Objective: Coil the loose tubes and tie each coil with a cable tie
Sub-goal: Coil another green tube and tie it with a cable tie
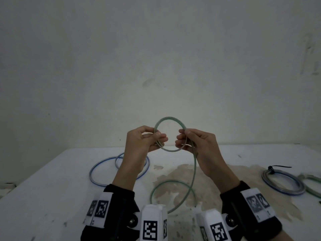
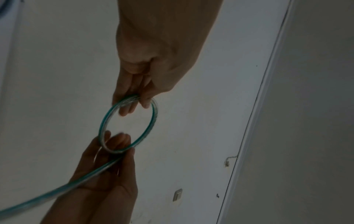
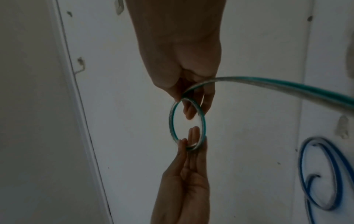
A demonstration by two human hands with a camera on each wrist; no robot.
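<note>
A clear tube with a green stripe is wound into a small coil (image 1: 169, 117) held in the air above the white table (image 1: 52, 197). My left hand (image 1: 159, 137) pinches the coil's left side between thumb and fingers. My right hand (image 1: 182, 138) pinches its right side. The tube's loose tail (image 1: 194, 164) drops from the right hand and loops on the table. In the left wrist view the left hand (image 2: 136, 104) grips the coil (image 2: 153, 121) from above. The right wrist view shows the right hand (image 3: 191, 104) on the coil (image 3: 203, 121), with the tail (image 3: 287, 86) running off right.
A loose clear tube with a blue stripe (image 1: 97, 171) lies in loops on the table behind my left forearm. At the right sits a blue-striped coil (image 1: 283, 185) tied with a black cable tie (image 1: 274, 168), and a green-striped coil (image 1: 312, 185) at the frame edge. A wall stands close behind.
</note>
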